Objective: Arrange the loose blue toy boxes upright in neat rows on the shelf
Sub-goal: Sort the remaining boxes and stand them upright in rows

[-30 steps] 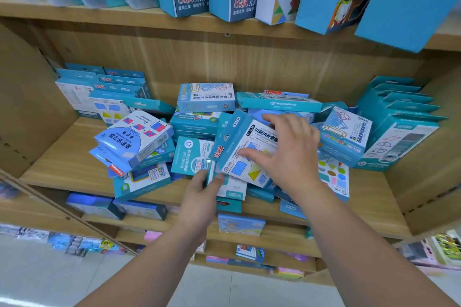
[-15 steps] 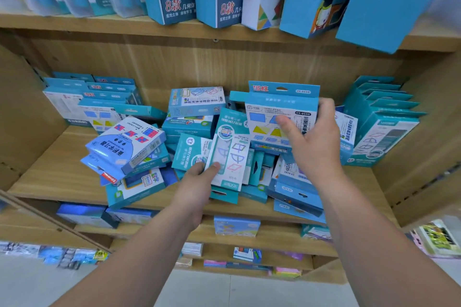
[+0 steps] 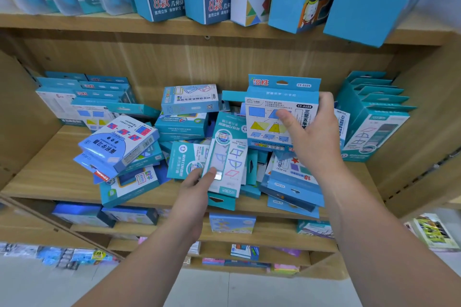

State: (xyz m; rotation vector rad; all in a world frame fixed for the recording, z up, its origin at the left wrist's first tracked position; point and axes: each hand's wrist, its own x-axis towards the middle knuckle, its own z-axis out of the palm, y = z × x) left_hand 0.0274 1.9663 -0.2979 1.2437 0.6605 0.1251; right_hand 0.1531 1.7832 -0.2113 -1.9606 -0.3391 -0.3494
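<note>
Nearest, the left hand [image 3: 195, 190] pinches a windowed blue box [image 3: 225, 157] atop the loose pile [image 3: 119, 142], while beyond and right of it the right hand [image 3: 315, 132] grips a CY-0159 box [image 3: 269, 117] upright above the wooden shelf [image 3: 50, 174].

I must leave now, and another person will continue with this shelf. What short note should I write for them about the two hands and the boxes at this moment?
Right hand: grips the CY-0159 box, which is upright and lifted above the pile.
Left hand: pinches the window box at the pile's front, thumb on its face.
Done: the left row and the right row stand upright on the shelf.
Left: the middle pile lies flat and tilted. Stand these boxes in rows, probably starting with the held one.
</note>
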